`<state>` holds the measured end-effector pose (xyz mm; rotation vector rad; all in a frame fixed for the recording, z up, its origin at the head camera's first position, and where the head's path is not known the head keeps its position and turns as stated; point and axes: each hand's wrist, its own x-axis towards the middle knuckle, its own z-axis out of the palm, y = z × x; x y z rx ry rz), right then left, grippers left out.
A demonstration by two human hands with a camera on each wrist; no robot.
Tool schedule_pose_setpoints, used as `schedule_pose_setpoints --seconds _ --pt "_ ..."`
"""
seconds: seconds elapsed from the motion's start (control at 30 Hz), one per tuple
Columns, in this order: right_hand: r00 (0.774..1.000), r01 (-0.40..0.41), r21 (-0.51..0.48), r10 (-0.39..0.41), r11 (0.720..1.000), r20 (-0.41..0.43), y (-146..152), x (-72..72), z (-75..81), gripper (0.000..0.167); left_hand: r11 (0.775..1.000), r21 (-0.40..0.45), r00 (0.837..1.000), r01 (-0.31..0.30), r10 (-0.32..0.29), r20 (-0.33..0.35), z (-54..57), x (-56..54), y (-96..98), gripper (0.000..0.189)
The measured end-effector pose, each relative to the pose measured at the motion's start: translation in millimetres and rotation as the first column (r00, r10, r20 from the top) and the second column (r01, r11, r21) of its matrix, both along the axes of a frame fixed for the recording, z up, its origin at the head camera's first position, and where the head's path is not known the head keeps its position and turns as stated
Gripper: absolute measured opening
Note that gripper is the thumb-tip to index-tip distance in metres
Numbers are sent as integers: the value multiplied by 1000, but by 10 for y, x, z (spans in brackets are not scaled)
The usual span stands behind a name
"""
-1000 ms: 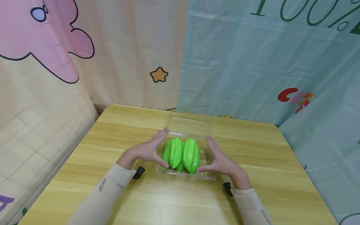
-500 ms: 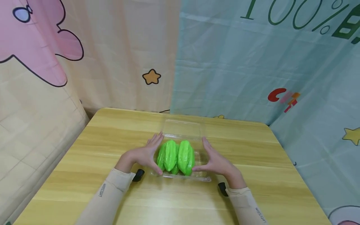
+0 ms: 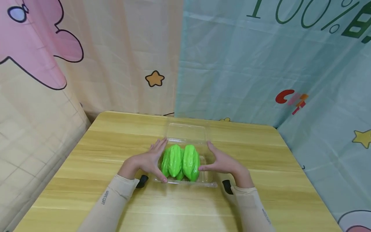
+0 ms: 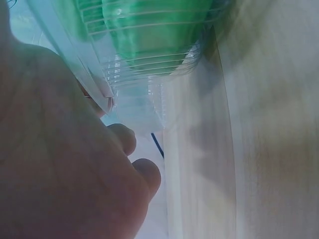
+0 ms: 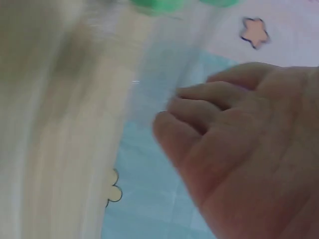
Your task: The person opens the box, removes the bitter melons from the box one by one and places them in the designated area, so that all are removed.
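Observation:
Several glossy green ridged fruits, shaped like star fruits [image 3: 175,161], stand packed in the left part of a clear plastic clamshell box [image 3: 207,175]. The box's lid [image 3: 186,131] is folded back towards the far side. My left hand [image 3: 148,161] spans the box's left side, thumb at the front corner, fingers near the hinge. In the left wrist view its fingers [image 4: 123,138] lie at the rim [image 4: 102,102]. At the right side is my right hand [image 3: 224,162], fingers spread, thumb tip overlapping the rightmost fruit. The right wrist view shows its extended fingers [image 5: 182,132], nothing held.
A wood-grain table [image 3: 246,209] carries the box. Behind it hang printed curtains [image 3: 226,64], and a thin dark cord [image 3: 168,114] shows at the table's back edge. Small black devices [image 3: 227,187] are strapped at both wrists.
The head view has shifted slightly. My right hand has risen a little and drawn away from the box's front right edge. The left hand, box and fruits hold nearly the same place.

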<state>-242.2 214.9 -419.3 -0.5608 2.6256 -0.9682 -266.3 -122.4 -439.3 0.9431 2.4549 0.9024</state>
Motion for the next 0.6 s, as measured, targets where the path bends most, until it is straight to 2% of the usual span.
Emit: schedule_pose_setpoints --seconds 0.2,0.37,0.47,0.6 --pt "1000 9 26 -9 1000 -5 -35 -30 35 123 999 -28 1000 17 -18 -5 -5 12 -22 154" --pt "999 48 29 -48 998 -17 -21 2 20 119 1000 -5 1000 10 -9 29 -26 33 -5 155" --pt "995 97 26 -97 995 -21 -30 6 44 117 1000 2 999 9 -9 36 -26 33 0 155" --pt "982 175 8 -174 985 -80 -41 -9 90 111 1000 -6 999 10 -10 38 -10 20 3 155"
